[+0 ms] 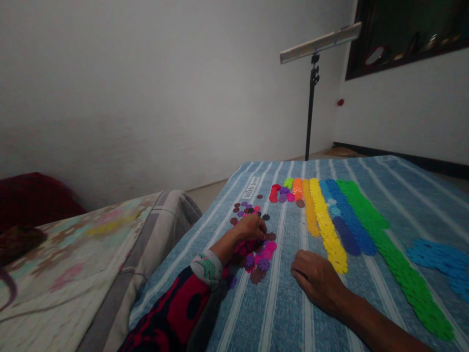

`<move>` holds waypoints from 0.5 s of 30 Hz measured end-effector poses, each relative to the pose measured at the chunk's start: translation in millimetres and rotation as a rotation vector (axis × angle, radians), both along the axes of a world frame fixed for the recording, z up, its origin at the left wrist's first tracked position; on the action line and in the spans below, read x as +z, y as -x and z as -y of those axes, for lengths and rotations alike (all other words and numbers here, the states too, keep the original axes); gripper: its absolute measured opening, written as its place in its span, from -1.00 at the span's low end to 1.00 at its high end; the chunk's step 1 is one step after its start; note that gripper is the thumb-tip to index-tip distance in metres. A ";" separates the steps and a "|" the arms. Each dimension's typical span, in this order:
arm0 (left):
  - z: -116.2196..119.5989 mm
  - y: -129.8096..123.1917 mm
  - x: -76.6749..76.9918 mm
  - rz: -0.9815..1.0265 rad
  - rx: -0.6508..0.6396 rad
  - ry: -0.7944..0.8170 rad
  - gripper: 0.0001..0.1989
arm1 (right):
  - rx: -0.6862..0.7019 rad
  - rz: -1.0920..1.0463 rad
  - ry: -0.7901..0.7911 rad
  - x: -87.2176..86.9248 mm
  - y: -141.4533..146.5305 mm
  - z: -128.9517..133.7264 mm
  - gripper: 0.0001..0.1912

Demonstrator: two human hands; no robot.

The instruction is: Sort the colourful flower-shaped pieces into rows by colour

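Observation:
My left hand (252,228) reaches into a loose pile of small flower-shaped plastic discs (266,252) in pink, purple, brown and black. Its fingers are pinched together; whatever is between them is too small to make out. To the right, my right hand (318,277) rests on the striped cloth with its fingers curled in a fist, hiding anything inside. Just beyond it lie sorted rows of discs: a yellow row (327,227), an amber row (309,210), a dark blue row (353,220) and a long green row (397,264). Shorter orange (297,189) and red groups (274,193) sit farther back.
Light blue discs (439,259) spread at the right. A blue striped cloth (271,313) covers the surface under everything. Beside it on the left is a floral-covered surface (84,254). Past the far edge rises a black stand (310,112) with a flat panel on top.

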State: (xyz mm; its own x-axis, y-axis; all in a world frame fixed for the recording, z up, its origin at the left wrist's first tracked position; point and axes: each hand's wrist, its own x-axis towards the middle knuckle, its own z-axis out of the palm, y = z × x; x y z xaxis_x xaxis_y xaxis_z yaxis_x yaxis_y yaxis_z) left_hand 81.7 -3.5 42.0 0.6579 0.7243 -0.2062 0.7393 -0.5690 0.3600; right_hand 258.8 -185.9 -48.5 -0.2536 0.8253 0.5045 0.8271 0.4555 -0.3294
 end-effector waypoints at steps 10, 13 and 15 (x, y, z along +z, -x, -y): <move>-3.8 4.0 -3.9 0.078 0.077 0.076 -0.94 | 0.008 -0.025 0.015 1.4 0.1 0.1 -0.80; -4.7 4.6 0.9 0.178 0.078 0.198 -0.90 | 0.002 -0.037 0.006 1.8 1.1 -0.1 -0.81; -6.8 3.2 5.6 0.237 0.063 0.287 -0.88 | -0.001 -0.047 0.004 1.3 1.6 -0.7 -0.81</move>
